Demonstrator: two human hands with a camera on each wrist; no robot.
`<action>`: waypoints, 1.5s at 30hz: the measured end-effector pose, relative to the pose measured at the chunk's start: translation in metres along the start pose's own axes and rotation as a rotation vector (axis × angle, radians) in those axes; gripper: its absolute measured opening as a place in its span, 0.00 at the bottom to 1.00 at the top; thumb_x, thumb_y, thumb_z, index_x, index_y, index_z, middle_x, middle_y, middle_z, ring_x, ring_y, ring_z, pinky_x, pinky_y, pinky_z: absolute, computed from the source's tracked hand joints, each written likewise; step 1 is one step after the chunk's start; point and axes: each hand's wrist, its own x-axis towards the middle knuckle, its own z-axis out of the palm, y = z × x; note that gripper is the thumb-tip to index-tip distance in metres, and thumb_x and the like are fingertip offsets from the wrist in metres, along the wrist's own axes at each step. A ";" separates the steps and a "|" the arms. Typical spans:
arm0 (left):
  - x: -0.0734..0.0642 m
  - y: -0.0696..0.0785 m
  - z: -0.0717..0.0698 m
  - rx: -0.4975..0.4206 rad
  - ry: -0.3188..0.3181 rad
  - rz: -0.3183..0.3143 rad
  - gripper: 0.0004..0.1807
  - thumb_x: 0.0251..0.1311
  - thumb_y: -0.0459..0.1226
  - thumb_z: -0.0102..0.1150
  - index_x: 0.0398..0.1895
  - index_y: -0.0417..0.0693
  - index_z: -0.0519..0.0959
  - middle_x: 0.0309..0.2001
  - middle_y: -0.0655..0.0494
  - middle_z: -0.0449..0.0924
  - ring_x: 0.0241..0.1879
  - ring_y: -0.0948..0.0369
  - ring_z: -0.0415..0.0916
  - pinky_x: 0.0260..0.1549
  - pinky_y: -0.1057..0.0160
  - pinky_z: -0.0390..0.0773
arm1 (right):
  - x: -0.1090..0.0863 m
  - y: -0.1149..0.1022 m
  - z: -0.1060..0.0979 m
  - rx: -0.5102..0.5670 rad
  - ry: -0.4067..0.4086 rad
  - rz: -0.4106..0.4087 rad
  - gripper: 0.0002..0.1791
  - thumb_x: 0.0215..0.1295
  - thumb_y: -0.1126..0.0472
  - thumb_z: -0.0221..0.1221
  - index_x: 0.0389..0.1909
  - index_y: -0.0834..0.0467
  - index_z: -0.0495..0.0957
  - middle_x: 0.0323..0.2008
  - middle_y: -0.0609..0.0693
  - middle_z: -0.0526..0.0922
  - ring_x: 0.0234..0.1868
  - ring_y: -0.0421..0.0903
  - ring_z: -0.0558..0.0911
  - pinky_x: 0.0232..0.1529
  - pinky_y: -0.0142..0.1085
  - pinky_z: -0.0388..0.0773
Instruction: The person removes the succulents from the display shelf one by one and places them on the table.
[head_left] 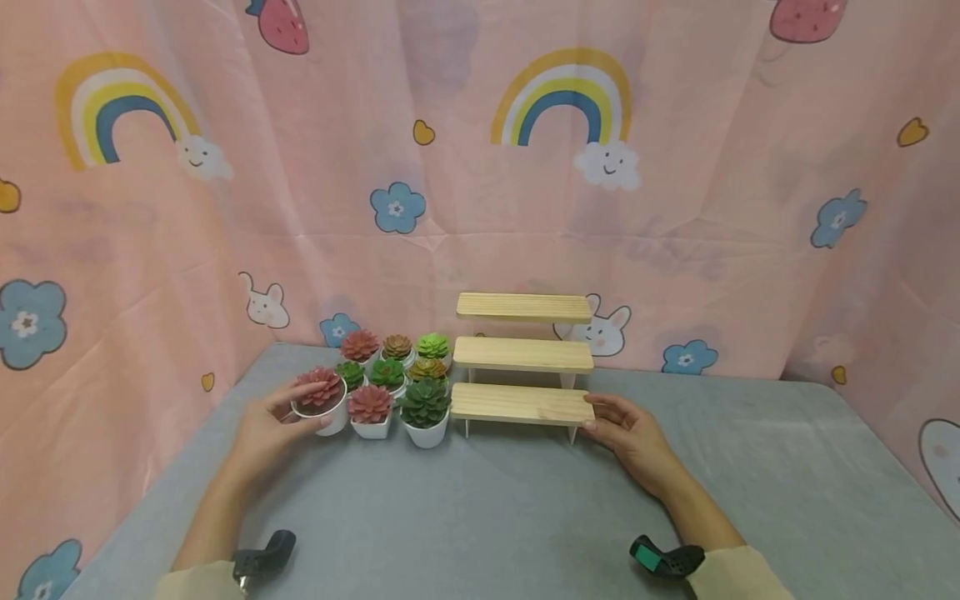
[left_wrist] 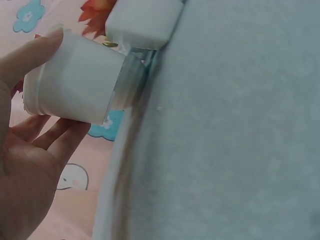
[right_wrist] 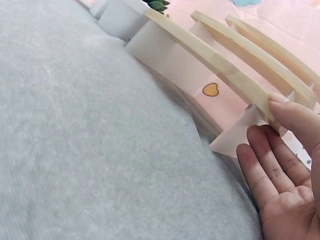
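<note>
My left hand [head_left: 264, 427] grips a small potted succulent [head_left: 318, 390] at the left end of a group of similar plants. In the left wrist view, thumb and fingers hold opposite sides of its smooth white pot [left_wrist: 77, 80]. The plant's rosette is pinkish red. My right hand [head_left: 636, 440] is at the right end of a three-step wooden stand [head_left: 521, 404]. In the right wrist view, the thumb lies on the edge of the lowest board [right_wrist: 220, 67], with fingers beneath it beside a pale leg [right_wrist: 237, 130].
Left of the stand several potted succulents cluster, including a dark green one [head_left: 425, 403] at the front and a pink one [head_left: 371, 405] in a square pot. A grey cloth [head_left: 480, 517] covers the table. Behind it hangs a pink printed curtain [head_left: 480, 250].
</note>
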 end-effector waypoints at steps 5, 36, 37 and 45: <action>-0.001 -0.007 0.003 -0.033 -0.015 0.020 0.33 0.50 0.48 0.71 0.60 0.49 0.76 0.72 0.43 0.57 0.70 0.44 0.58 0.52 0.68 0.76 | -0.002 -0.001 0.001 0.006 0.003 0.003 0.30 0.63 0.60 0.61 0.63 0.67 0.65 0.57 0.59 0.73 0.51 0.36 0.79 0.50 0.29 0.80; 0.004 0.004 0.002 0.005 0.000 0.064 0.30 0.59 0.51 0.62 0.61 0.46 0.73 0.75 0.47 0.49 0.73 0.40 0.47 0.67 0.37 0.55 | -0.005 0.004 0.001 0.010 0.058 0.023 0.30 0.65 0.55 0.60 0.63 0.66 0.65 0.61 0.65 0.70 0.51 0.37 0.80 0.51 0.32 0.80; 0.005 0.007 0.002 0.006 0.029 0.076 0.29 0.60 0.51 0.61 0.61 0.45 0.73 0.75 0.47 0.50 0.73 0.41 0.47 0.67 0.38 0.55 | -0.004 0.003 0.002 0.010 0.062 0.028 0.30 0.66 0.54 0.59 0.63 0.65 0.65 0.61 0.65 0.69 0.51 0.37 0.80 0.51 0.32 0.80; 0.002 0.044 0.010 0.036 0.128 0.180 0.28 0.61 0.49 0.61 0.62 0.48 0.72 0.68 0.48 0.64 0.69 0.47 0.58 0.64 0.41 0.63 | 0.001 -0.001 0.008 -0.014 0.082 0.081 0.39 0.64 0.52 0.61 0.72 0.55 0.56 0.61 0.67 0.72 0.49 0.43 0.83 0.50 0.35 0.81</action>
